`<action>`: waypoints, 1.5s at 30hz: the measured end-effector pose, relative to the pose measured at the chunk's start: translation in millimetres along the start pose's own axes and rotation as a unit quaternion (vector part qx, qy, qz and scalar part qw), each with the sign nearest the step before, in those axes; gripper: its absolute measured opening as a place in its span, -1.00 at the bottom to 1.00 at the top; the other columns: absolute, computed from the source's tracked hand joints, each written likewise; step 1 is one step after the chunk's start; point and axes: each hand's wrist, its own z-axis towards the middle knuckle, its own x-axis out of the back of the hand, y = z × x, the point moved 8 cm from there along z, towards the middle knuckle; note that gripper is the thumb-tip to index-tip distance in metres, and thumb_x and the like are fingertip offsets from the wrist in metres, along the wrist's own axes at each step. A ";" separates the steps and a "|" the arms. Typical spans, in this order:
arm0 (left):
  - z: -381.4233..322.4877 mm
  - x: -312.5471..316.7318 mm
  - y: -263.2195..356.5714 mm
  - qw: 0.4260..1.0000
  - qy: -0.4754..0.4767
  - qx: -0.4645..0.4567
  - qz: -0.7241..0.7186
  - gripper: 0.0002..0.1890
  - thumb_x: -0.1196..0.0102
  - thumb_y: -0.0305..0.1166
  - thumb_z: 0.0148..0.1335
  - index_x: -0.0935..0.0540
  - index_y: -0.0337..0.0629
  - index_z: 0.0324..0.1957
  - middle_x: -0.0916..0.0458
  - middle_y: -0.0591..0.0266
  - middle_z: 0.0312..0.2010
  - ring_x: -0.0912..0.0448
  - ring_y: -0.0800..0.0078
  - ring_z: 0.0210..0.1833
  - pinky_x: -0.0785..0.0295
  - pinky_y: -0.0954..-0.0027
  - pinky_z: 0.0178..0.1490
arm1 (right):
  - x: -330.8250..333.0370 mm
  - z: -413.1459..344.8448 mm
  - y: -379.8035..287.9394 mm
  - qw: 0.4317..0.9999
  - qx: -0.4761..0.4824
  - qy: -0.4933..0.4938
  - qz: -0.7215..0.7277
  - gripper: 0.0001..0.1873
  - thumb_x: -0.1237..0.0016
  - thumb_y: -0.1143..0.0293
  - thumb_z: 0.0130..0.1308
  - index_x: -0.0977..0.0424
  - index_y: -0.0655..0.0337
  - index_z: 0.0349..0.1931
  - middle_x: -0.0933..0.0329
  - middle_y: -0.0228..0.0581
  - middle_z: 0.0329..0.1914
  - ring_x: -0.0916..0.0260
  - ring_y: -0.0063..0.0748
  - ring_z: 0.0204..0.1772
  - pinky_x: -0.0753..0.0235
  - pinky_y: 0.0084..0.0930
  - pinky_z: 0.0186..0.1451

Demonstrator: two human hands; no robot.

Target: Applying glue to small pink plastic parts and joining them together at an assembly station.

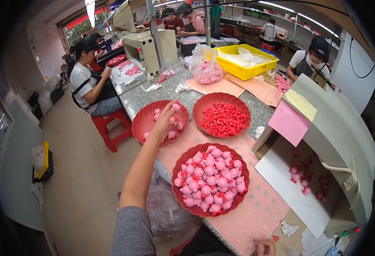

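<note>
My left hand (166,120) reaches over the left red scalloped bowl (138,123), its fingers at a small pink figure (176,107); whether they grip it I cannot tell. Several more pink figures lie in that bowl. Low at the table's near edge is my right hand (264,247), fingers bent, beside a small red piece (275,238); its grip is unclear. Between the hands stands a full red bowl (178,195) of round pink figures (209,171) with red parts. Behind it another red bowl (197,110) holds many small red pieces (224,120).
On the right, a grey machine housing (341,118) has pink and red figures inside on a white sheet (289,179). A bag of pink pieces (206,68) and a yellow crate (248,75) stand behind. A seated co-worker (90,76) is at left, another (312,60) at right.
</note>
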 end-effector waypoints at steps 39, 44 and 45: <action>-52.6 40.6 20.7 0.644 -0.068 0.101 0.755 -0.63 -0.34 -0.05 -0.08 -0.75 0.03 -0.23 -0.72 0.13 -0.29 -0.69 0.18 -0.15 -0.55 0.15 -0.08 | -4.1 3.8 -25.9 0.996 0.068 -0.016 -0.048 -0.92 0.01 0.60 0.33 -0.48 0.31 -0.20 -0.44 -0.23 -0.11 -0.36 -0.54 -0.21 -0.38 -0.62 -0.18; -50.4 41.9 12.1 0.640 -0.101 0.055 0.760 -0.67 -0.30 -0.13 -0.04 -0.73 0.04 -0.19 -0.72 0.12 -0.25 -0.69 0.16 -0.14 -0.55 0.13 -0.07 | 1.2 -0.8 -10.2 1.000 0.005 0.009 0.019 -0.92 0.00 0.58 0.34 -0.48 0.29 -0.19 -0.45 -0.28 -0.13 -0.30 -0.61 -0.32 -0.32 -0.67 -0.28; -52.7 44.6 12.7 0.663 -0.097 0.041 0.742 -0.69 -0.28 -0.15 -0.02 -0.73 0.04 -0.19 -0.72 0.11 -0.23 -0.69 0.16 -0.13 -0.55 0.13 -0.06 | -0.4 -1.9 -6.3 0.998 -0.041 0.009 0.056 -0.92 -0.01 0.57 0.34 -0.48 0.28 -0.18 -0.45 -0.31 -0.13 -0.28 -0.64 -0.36 -0.30 -0.69 -0.32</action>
